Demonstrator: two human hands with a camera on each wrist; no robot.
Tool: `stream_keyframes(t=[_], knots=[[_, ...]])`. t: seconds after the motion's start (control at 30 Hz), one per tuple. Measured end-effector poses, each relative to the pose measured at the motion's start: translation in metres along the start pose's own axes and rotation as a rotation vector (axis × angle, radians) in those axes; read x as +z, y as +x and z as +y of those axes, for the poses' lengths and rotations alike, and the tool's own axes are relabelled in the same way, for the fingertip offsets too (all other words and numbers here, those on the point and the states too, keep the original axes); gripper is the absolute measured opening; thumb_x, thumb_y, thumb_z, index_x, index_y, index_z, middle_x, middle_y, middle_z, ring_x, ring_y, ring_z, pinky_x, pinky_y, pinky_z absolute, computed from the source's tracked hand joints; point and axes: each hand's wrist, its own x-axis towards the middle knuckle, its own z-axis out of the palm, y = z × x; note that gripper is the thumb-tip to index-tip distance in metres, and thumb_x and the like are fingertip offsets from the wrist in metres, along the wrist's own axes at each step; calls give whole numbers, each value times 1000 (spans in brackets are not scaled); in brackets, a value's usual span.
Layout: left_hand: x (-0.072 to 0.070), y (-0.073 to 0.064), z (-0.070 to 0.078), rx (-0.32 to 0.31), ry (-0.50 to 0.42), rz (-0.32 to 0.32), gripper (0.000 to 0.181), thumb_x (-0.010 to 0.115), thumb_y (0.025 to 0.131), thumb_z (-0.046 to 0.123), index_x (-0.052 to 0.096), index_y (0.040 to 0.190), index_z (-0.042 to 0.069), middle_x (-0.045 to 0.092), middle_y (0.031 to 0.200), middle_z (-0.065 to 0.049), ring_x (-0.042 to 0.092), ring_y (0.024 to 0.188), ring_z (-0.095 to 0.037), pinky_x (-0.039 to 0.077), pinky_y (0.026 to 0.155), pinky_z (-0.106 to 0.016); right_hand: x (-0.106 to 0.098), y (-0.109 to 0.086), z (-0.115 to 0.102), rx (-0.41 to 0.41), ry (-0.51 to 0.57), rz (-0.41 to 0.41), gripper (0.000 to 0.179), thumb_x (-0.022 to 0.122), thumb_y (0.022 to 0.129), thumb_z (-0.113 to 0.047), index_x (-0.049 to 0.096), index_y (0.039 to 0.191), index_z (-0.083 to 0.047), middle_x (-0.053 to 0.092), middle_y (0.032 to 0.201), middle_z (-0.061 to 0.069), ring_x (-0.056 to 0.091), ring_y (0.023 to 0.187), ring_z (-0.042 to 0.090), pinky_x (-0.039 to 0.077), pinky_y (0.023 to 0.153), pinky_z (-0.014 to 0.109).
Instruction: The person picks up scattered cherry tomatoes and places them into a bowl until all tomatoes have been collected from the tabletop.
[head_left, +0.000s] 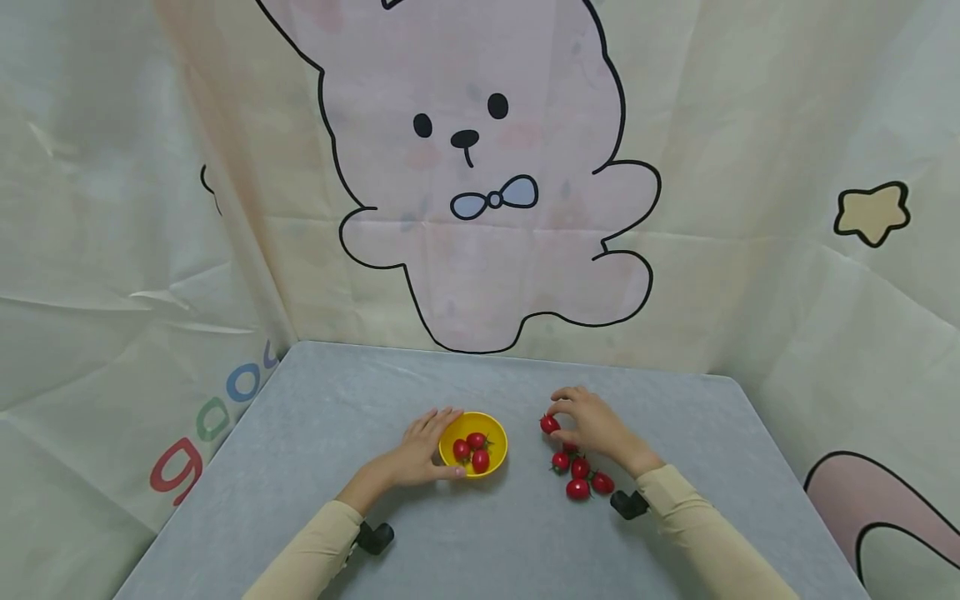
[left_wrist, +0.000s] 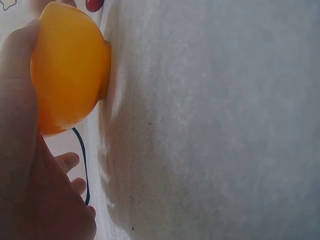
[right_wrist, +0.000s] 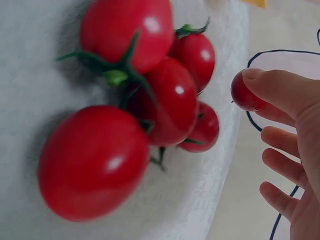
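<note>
A small yellow bowl (head_left: 493, 428) stands on the table with three red cherry tomatoes (head_left: 480, 460) inside. My left hand (head_left: 420, 450) holds the bowl from its left side, thumb at the near rim and fingers at the far rim. In the left wrist view, the thumb lies along the bowl's outer wall (left_wrist: 70, 70). Between thumb and index finger, my right hand (head_left: 596, 425) pinches one cherry tomato (right_wrist: 241, 92), raised off the table; its other fingers are spread. Just below that hand lies a cluster of several loose cherry tomatoes (head_left: 577, 489) with green stems.
A grey-blue cloth covers the table (head_left: 360, 375). Behind and beside it hang pale curtains (head_left: 750, 250) with cartoon drawings. Each wrist wears a black camera mount (head_left: 375, 538). The tomato cluster sits to the right of the bowl.
</note>
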Motion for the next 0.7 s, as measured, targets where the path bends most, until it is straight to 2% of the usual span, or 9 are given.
stream_keyframes(t=[0.37,0.7], knots=[[-2,1,0,-8,-3,-2,100,67,81,67,16,158,29,17,167,-10,11,153,-41,9,121,-67,-10,11,-16,-3,17,-13,29,79,83,-38,74,108,-24,63,131,6,54,123,26,48,106,51],[-2,0,1,-10,-9,-10,100,67,81,67,16,158,29,16,167,-10,11,153,-41,9,121,-67,-14,24,-37,-62,1,1,30,78,83,-41,73,108,-24,63,130,5,55,123,25,48,106,50]])
